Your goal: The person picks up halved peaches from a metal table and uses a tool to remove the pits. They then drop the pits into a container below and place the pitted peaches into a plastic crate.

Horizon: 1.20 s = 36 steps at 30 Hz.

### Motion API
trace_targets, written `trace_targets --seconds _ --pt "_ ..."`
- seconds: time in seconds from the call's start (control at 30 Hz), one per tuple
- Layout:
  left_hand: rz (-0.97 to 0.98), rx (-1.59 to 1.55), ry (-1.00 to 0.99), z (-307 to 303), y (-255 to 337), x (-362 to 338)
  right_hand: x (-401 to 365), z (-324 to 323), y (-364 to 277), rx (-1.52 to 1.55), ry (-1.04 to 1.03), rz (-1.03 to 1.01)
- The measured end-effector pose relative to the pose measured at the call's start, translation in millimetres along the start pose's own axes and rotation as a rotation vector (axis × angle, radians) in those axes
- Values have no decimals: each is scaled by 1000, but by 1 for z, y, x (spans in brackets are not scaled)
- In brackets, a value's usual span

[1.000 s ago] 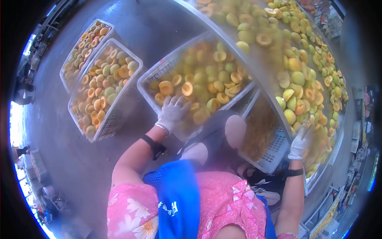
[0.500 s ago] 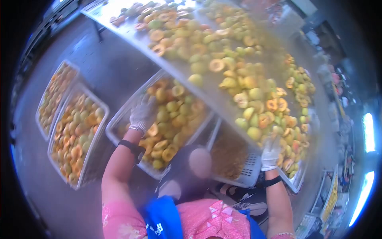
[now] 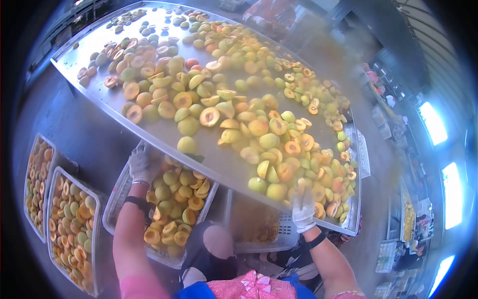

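My left hand (image 3: 140, 164), in a white glove, reaches over the far end of a white plastic crate (image 3: 110, 203), just under the table's near edge. Its fingers are stretched out and I see nothing held. Halved yellow-green stone fruit (image 3: 172, 197), resembling peaches, fill much of that crate. At the near right edge of the metal table (image 3: 209, 175) is my gloved right hand (image 3: 302, 212), fingers extended against a pile of halved fruit (image 3: 284, 169). No fruit shows in its grip, though the fingertips are blurred.
Two crates of fruit halves (image 3: 74, 226) stand on the floor at the left. Near my knees is another crate (image 3: 286, 231) with brownish contents. A person (image 3: 269, 12) is at the table's far side. More work tables (image 3: 408, 214) stand at the right.
My view has tilted up, showing more of the table. My left hand has moved from over the crate's fruit to its far end by the table edge. My right hand stays by the pile.
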<state>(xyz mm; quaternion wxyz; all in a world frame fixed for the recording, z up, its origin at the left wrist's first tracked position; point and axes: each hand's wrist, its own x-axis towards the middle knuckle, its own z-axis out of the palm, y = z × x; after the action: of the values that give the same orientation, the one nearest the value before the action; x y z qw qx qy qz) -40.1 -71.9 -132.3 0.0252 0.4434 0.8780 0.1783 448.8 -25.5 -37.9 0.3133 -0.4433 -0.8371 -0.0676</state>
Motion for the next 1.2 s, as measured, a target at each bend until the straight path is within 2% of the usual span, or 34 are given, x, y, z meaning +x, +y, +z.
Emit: trace_targets --seconds 0.07,0.13,0.17,0.2,0.23,0.27,0.3,0.33,0.37,0.4,0.43,0.47,0.53,0.6,0.63,0.67,0.7,0.73,0.77,0.8,0.83,0.87,0.93,1.0,1.07,1.1,1.13,1.2 --pt "38 13 -56 2 5 14 0 3 2 136 -24 55" --pt "73 17 -117 28 3 25 2 -1 1 104 -35 41" --pt "100 91 -42 68 -12 30 5 -3 -3 111 -34 39" --pt "128 165 31 69 -3 33 5 -5 -5 117 -35 40" --pt "58 314 -166 50 16 27 -2 -6 -6 258 -109 213" --pt "127 253 -78 72 7 35 0 -4 0 256 -129 221" --pt "181 205 -18 108 -15 36 1 -3 8 33 -77 67" --pt "28 -43 -36 144 -36 43 -5 -3 11 -164 -57 -90" --pt "83 202 -269 69 2 33 -7 -5 12 -227 -60 -138" --pt "36 205 -467 58 10 42 -4 -5 15 -282 -52 -193" --pt "46 142 -279 69 6 47 -10 -7 15 -137 -118 -28" --pt "34 156 -266 52 12 48 -12 -5 15 -8 -159 134" --pt "133 276 -301 41 19 53 -8 -3 12 38 -150 103" --pt "121 180 -205 49 21 44 -1 -4 8 60 -102 65" --pt "188 27 -107 42 30 22 0 -5 6 113 -117 105" --pt "232 -34 -192 36 43 2 -1 -6 5 167 -137 145" --pt "320 -115 -99 43 55 -21 -4 -1 11 121 -67 43" --pt "390 -819 -60 121 52 -39 -7 1 14 137 -70 36" --pt "567 -272 168 81 76 -78 -8 3 17 234 -91 145" --pt "487 -379 -217 40 105 -99 -9 5 16 332 -118 255" --pt "516 -630 -212 91 90 -123 -5 2 12 235 -135 235" --pt "503 -623 -203 78 88 -127 -7 4 15 248 -140 223" --pt "200 -517 -437 44 93 -126 -7 6 17 281 -129 279" --pt "175 -528 -425 42 92 -126 1 4 7 328 -115 252" --pt "170 -459 -396 53 82 -126 3 5 8 441 -152 314" --pt "149 -300 -385 43 78 -125 4 6 6 447 -157 313" --pt "146 -296 -392 35 71 -126 6 7 6 453 -143 309" --pt "207 -82 -150 23 37 -139 4 13 20 455 -138 315"
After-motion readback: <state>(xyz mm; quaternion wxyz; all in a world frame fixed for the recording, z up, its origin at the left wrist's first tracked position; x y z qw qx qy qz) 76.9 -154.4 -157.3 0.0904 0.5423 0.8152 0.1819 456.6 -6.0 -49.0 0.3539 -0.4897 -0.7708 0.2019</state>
